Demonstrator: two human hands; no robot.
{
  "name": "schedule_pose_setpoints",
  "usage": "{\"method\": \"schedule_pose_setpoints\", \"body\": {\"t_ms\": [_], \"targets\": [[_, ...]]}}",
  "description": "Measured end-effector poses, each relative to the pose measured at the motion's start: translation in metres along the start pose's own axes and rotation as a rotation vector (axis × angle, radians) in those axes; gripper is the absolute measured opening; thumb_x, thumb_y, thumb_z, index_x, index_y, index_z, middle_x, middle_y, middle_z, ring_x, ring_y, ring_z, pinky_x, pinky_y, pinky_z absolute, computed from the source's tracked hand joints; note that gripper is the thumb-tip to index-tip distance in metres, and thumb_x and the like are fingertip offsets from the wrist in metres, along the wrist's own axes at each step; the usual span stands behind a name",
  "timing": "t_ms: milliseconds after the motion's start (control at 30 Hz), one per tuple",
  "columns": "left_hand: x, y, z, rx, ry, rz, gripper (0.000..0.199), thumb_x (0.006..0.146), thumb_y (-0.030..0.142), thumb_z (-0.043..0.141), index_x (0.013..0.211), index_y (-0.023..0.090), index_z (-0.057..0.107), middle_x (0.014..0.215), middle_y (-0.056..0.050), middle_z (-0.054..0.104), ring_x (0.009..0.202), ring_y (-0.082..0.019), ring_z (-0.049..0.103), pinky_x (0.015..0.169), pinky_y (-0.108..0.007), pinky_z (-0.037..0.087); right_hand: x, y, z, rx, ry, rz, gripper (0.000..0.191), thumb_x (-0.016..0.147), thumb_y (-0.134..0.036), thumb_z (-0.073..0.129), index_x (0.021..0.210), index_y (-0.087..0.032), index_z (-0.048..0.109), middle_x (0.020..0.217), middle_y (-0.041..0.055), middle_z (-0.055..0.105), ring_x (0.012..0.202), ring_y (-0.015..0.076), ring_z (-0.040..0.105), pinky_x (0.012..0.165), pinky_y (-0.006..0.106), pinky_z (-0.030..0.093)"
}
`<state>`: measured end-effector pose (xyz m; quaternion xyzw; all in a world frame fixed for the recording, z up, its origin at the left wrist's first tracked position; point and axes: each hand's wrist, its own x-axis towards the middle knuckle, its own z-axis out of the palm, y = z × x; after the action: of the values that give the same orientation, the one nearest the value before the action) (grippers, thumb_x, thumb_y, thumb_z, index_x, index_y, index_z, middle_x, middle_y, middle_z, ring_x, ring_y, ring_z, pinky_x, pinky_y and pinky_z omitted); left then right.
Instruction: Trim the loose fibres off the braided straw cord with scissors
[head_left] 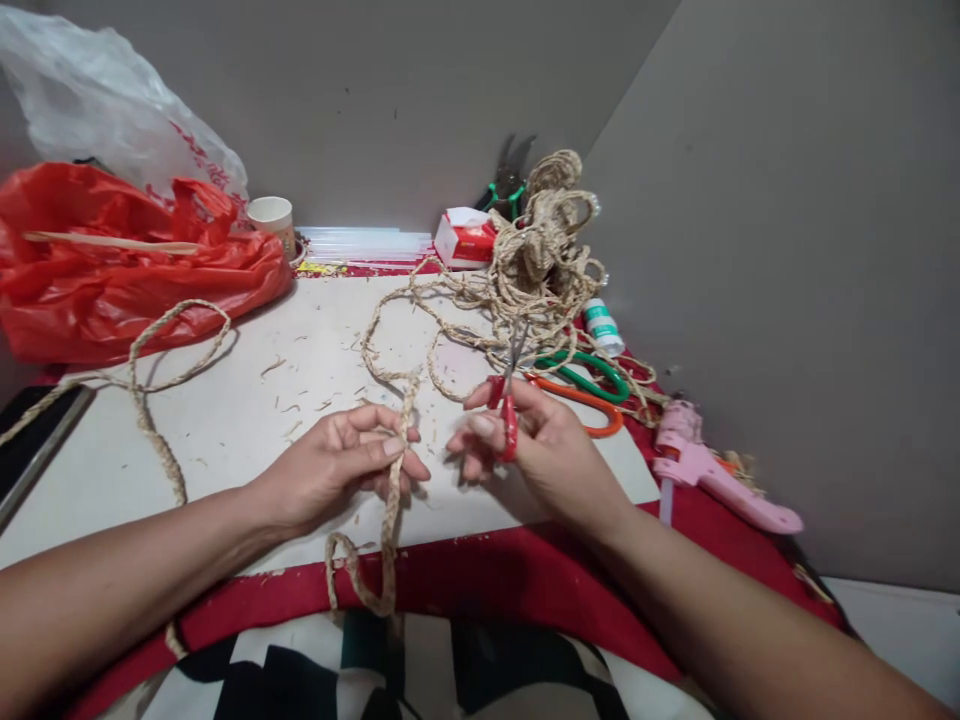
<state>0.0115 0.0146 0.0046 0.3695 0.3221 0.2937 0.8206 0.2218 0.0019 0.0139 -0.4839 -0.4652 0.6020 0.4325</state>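
Between thumb and fingers, my left hand pinches a braided straw rope over the white board. The rope hangs down in a loop past the table's front edge and runs upward toward a heap of the same cord. My right hand holds small red-handled scissors, with fingers through the loops and the blades pointing up and away. The scissors are a short way right of the rope and do not touch it. Just beyond them lie larger scissors with green and orange handles.
A tangled straw rope heap sits at the back right, beside green-handled pliers and a small red-white box. At right lies a pink glue gun. Red plastic bag, paper cup and clear sticks stand at back left.
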Motion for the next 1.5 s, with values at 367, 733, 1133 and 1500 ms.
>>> {"method": "schedule_pose_setpoints", "body": {"t_ms": [367, 733, 1133, 1500], "targets": [[0.002, 0.006, -0.003, 0.001, 0.067, 0.115, 0.013, 0.081, 0.018, 0.067, 0.087, 0.015, 0.057, 0.082, -0.004, 0.069, 0.063, -0.01, 0.061, 0.063, -0.023, 0.051, -0.006, 0.021, -0.009, -0.951, -0.262, -0.36, 0.022, 0.079, -0.035, 0.062, 0.073, -0.021, 0.048, 0.049, -0.0083, 0.047, 0.042, 0.0064, 0.036, 0.046, 0.019, 0.027], [0.001, 0.008, -0.004, -0.014, 0.061, 0.147, 0.016, 0.077, 0.013, 0.07, 0.086, 0.016, 0.057, 0.069, 0.001, 0.063, 0.06, -0.01, 0.06, 0.063, -0.022, 0.05, -0.005, 0.016, -0.01, -1.118, -0.231, -0.454, 0.029, 0.078, -0.032, 0.058, 0.055, -0.018, 0.048, 0.049, -0.0045, 0.041, 0.048, 0.0082, 0.028, 0.048, 0.022, 0.021], [0.001, 0.005, -0.005, 0.008, 0.05, 0.141, 0.02, 0.078, 0.01, 0.067, 0.088, 0.017, 0.052, 0.071, 0.001, 0.062, 0.061, -0.01, 0.061, 0.064, -0.025, 0.051, -0.005, 0.02, -0.007, -1.026, -0.324, -0.371, 0.024, 0.078, -0.025, 0.057, 0.057, -0.017, 0.049, 0.05, -0.0059, 0.038, 0.048, 0.007, 0.026, 0.049, 0.021, 0.021], [0.0, 0.006, -0.004, -0.016, 0.042, 0.152, 0.02, 0.077, 0.009, 0.067, 0.09, 0.018, 0.053, 0.071, 0.001, 0.063, 0.061, -0.01, 0.062, 0.063, -0.025, 0.052, -0.007, 0.024, -0.007, -0.926, -0.398, -0.376, 0.02, 0.076, -0.013, 0.053, 0.058, -0.016, 0.048, 0.051, -0.0075, 0.035, 0.048, 0.0051, 0.026, 0.048, 0.017, 0.022]]}}
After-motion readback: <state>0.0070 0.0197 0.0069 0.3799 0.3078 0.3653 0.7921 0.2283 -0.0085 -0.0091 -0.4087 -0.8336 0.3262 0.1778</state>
